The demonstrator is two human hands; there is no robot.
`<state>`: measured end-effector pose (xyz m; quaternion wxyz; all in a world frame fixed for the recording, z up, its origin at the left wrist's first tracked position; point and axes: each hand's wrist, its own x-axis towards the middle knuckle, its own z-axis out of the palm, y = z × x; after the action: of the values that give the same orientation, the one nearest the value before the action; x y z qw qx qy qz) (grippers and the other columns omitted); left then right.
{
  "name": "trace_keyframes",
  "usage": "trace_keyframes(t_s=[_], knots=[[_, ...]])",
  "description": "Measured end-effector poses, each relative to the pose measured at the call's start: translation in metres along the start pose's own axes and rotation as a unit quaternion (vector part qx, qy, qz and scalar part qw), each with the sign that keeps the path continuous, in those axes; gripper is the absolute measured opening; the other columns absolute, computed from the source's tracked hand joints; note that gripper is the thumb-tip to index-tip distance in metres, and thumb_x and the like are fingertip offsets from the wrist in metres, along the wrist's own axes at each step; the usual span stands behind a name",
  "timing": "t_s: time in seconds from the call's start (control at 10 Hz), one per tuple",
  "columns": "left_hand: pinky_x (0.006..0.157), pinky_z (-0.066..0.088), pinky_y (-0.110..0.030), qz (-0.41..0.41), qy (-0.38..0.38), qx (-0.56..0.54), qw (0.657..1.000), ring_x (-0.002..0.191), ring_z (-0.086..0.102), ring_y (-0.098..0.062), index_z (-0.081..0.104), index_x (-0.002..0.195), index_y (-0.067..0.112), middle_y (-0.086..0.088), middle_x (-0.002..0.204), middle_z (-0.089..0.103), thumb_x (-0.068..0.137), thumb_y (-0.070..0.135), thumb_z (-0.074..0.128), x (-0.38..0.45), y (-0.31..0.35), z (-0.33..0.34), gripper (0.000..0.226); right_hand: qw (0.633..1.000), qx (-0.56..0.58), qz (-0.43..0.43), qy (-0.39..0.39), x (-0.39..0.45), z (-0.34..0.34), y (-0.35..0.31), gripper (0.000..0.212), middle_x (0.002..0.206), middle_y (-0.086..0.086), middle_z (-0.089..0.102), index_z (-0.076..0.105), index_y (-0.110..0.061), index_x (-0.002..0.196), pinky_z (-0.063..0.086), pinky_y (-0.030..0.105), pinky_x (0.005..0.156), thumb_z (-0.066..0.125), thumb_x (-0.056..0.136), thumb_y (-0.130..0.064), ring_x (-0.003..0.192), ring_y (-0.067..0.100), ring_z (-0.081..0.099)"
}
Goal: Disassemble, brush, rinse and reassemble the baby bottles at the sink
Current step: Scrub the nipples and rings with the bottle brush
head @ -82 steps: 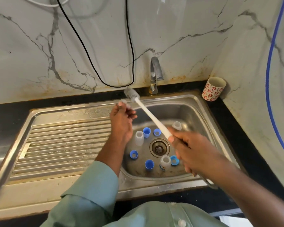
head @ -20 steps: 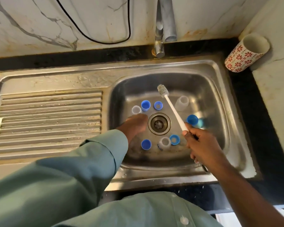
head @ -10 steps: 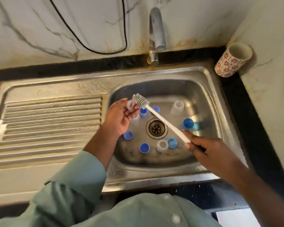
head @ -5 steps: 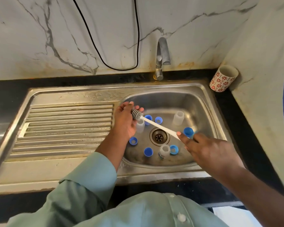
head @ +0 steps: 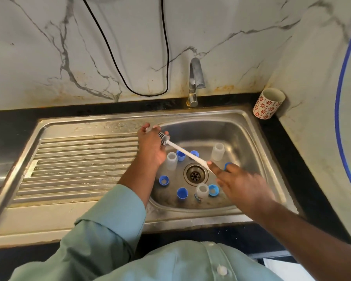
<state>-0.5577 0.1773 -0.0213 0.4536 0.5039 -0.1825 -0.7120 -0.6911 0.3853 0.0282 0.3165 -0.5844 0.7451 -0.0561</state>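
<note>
Bristly brush [head: 164, 138] in right hand [head: 243, 187] grip scrubs clear piece gripped by left hand [head: 152, 149].

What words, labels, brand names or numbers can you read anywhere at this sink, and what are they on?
No text can be read anywhere in this view.
Small bottle near the drain: a coloured printed mark low on its side, too small and blurred to read.
Cup on the counter: a red flower pattern only, no words.
Brush, the blue caps and the tap: no visible lettering.
</note>
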Motion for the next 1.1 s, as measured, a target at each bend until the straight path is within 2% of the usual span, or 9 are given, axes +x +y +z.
trace_keyframes(t_s=[0.1, 0.3, 0.4, 0.5, 0.6, 0.7, 0.8, 1.0, 1.1], knots=[[0.085, 0.058, -0.043, -0.033, -0.122, -0.051, 0.991, 0.075, 0.066, -0.024, 0.051, 0.121, 0.014, -0.009, 0.084, 0.06, 0.098, 0.005, 0.051, -0.002, 0.008, -0.006, 0.024, 0.756, 0.629, 0.125, -0.131, 0.0, -0.013, -0.001, 0.036, 0.065, 0.003, 0.054, 0.056, -0.019, 0.132, 0.034, 0.019, 0.033, 0.055, 0.095, -0.021, 0.038, 0.008, 0.043], [0.077, 0.053, -0.042, -0.105, -0.066, 0.048, 0.991, 0.089, 0.065, -0.027, 0.052, 0.133, 0.009, -0.011, 0.103, 0.068, 0.099, 0.027, 0.057, 0.01, 0.011, -0.017, 0.039, 0.954, -0.276, -0.035, 0.117, 0.017, -0.007, 0.024, 0.062, 0.091, -0.006, 0.054, 0.021, -0.039, 0.15, 0.044, 0.026, 0.051, 0.054, 0.098, -0.036, 0.063, 0.01, 0.049], [0.07, 0.055, -0.041, -0.115, -0.043, 0.036, 0.992, 0.08, 0.068, -0.025, 0.058, 0.108, 0.01, -0.009, 0.084, 0.067, 0.097, 0.038, 0.059, 0.009, 0.009, -0.012, 0.03, 0.957, -0.271, -0.052, 0.088, 0.03, -0.008, 0.016, 0.079, 0.084, -0.004, 0.053, 0.026, -0.037, 0.15, 0.033, 0.025, 0.042, 0.071, 0.086, -0.031, 0.054, 0.01, 0.041], [0.075, 0.058, -0.043, -0.082, -0.079, -0.025, 0.993, 0.071, 0.071, -0.022, 0.053, 0.084, 0.013, -0.005, 0.062, 0.06, 0.101, 0.041, 0.05, 0.007, 0.013, -0.006, 0.033, 0.981, 0.191, 0.009, -0.015, 0.026, 0.002, 0.01, 0.045, 0.077, -0.003, 0.054, 0.045, -0.03, 0.143, 0.039, 0.023, 0.045, 0.054, 0.099, -0.03, 0.051, 0.007, 0.047], [0.084, 0.057, -0.047, -0.069, -0.15, -0.088, 0.982, 0.08, 0.071, -0.023, 0.051, 0.073, 0.015, -0.004, 0.064, 0.06, 0.101, 0.047, 0.044, 0.004, 0.021, -0.008, 0.044, 0.786, 0.595, 0.071, -0.153, 0.02, -0.011, 0.008, 0.036, 0.066, 0.006, 0.05, 0.057, -0.021, 0.131, 0.034, 0.022, 0.034, 0.056, 0.095, -0.026, 0.04, 0.01, 0.041], [0.084, 0.055, -0.046, -0.058, -0.118, -0.081, 0.988, 0.078, 0.07, -0.021, 0.05, 0.07, 0.018, -0.002, 0.064, 0.062, 0.101, 0.051, 0.04, 0.003, 0.02, -0.008, 0.047, 0.986, 0.162, 0.037, -0.026, 0.023, -0.011, 0.014, 0.047, 0.087, 0.0, 0.064, 0.043, -0.033, 0.142, 0.049, 0.025, 0.054, 0.053, 0.097, -0.042, 0.062, 0.009, 0.056], [0.084, 0.053, -0.044, -0.056, -0.047, -0.128, 0.989, 0.075, 0.066, -0.02, 0.049, 0.071, 0.02, 0.0, 0.062, 0.062, 0.102, 0.052, 0.039, 0.006, 0.019, -0.006, 0.046, 0.964, -0.2, 0.025, 0.173, 0.023, 0.004, 0.018, 0.069, 0.116, -0.005, 0.06, 0.017, -0.034, 0.15, 0.055, 0.031, 0.077, 0.045, 0.093, -0.059, 0.097, 0.013, 0.06], [0.076, 0.051, -0.041, -0.046, -0.064, -0.138, 0.987, 0.074, 0.067, -0.019, 0.049, 0.077, 0.021, 0.001, 0.06, 0.062, 0.101, 0.051, 0.044, -0.007, 0.016, -0.004, 0.039, 0.883, -0.238, -0.086, 0.395, 0.017, 0.009, 0.046, 0.031, 0.072, 0.003, 0.064, 0.064, -0.013, 0.1, 0.052, 0.031, 0.048, 0.063, 0.089, -0.042, 0.063, 0.021, 0.06], [0.079, 0.055, -0.04, -0.028, -0.107, -0.14, 0.984, 0.062, 0.065, -0.016, 0.052, 0.072, 0.017, 0.001, 0.057, 0.056, 0.098, 0.04, 0.057, -0.016, 0.02, -0.001, 0.034, 0.96, 0.271, 0.05, 0.044, 0.011, -0.019, 0.032, 0.036, 0.065, 0.001, 0.054, 0.066, -0.015, 0.095, 0.042, 0.023, 0.042, 0.053, 0.094, -0.048, 0.047, 0.01, 0.048]])
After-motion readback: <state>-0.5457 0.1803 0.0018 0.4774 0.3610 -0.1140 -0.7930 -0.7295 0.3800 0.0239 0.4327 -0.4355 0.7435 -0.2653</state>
